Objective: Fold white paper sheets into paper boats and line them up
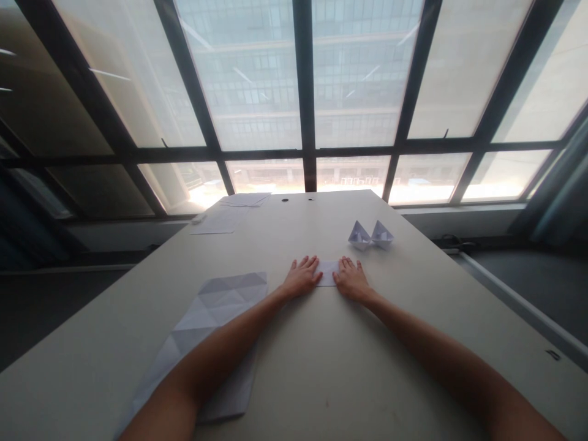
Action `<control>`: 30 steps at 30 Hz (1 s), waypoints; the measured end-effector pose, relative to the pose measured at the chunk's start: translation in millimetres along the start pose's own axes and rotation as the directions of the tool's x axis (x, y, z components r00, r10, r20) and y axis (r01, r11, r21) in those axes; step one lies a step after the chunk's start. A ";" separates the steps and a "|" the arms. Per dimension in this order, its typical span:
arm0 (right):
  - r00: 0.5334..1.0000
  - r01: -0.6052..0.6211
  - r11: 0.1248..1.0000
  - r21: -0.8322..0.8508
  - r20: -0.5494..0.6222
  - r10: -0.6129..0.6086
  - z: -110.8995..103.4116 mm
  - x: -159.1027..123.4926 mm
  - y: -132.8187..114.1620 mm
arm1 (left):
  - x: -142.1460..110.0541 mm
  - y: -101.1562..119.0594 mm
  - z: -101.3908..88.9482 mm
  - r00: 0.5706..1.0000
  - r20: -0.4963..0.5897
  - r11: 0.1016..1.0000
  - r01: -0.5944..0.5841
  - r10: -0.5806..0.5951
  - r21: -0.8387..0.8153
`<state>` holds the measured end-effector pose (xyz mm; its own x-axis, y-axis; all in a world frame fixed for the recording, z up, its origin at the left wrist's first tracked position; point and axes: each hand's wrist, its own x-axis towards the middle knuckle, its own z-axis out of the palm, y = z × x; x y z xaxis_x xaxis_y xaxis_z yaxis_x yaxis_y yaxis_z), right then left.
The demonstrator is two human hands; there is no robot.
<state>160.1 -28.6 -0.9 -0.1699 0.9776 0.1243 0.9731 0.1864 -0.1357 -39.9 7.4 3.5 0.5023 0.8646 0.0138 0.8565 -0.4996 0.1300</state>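
A small folded white paper (328, 273) lies flat on the beige table (321, 367). My left hand (302, 277) rests palm down on its left edge with fingers stretched out. My right hand (351, 278) lies flat on its right edge, fingers also extended. Both hands press the paper against the table; only its middle strip shows between them. Beyond my right hand stand two folded white paper boats (370, 235), side by side and touching.
A large creased white sheet (211, 318) lies under my left forearm. More paper sheets (229, 211) sit at the far left end of the table. A wall of windows (303, 92) rises behind the table; the floor drops away on both sides.
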 end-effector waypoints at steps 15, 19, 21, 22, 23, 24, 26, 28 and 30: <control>0.979 0.205 0.979 0.014 -0.008 -0.205 1.1 -0.6 6.4 | -5.2 4.1 -3.7 0.982 0.025 0.982 -0.189 0.189 0.018; 0.952 0.302 0.949 0.091 0.021 -0.305 2.6 2.4 8.6 | -6.7 4.7 -5.2 0.968 0.035 0.969 -0.249 0.248 0.000; 0.948 0.316 0.943 0.104 0.015 -0.319 3.5 3.1 9.3 | -7.5 4.5 -6.0 0.966 0.037 0.966 -0.257 0.257 -0.001; 0.947 0.317 0.942 0.110 0.012 -0.320 3.9 3.2 9.5 | -7.7 4.4 -6.4 0.965 0.038 0.965 -0.261 0.260 -0.001; 0.947 0.318 0.941 0.115 0.011 -0.321 4.1 3.3 9.6 | -8.0 4.3 -6.8 0.964 0.038 0.965 -0.264 0.264 0.000; 0.947 0.318 0.941 0.118 0.011 -0.321 4.3 3.3 9.7 | -8.1 4.3 -7.0 0.963 0.036 0.964 -0.267 0.266 0.002; 0.947 0.318 0.940 0.122 0.010 -0.321 4.4 3.2 9.8 | -8.2 4.5 -7.2 0.963 0.033 0.963 -0.269 0.268 0.008; 0.947 0.316 0.941 0.122 0.013 -0.320 4.3 3.4 10.0 | -8.2 4.8 -7.1 0.964 0.032 0.964 -0.265 0.265 0.013; 0.949 0.311 0.943 0.123 0.021 -0.315 4.2 3.7 10.3 | -8.1 5.2 -6.9 0.966 0.033 0.966 -0.258 0.258 0.012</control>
<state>168.8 -22.7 -5.9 -0.4714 0.8708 0.1398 0.8451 0.4914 -0.2105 -40.3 -1.9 10.9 0.7098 0.7043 0.0139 0.6990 -0.7066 0.1101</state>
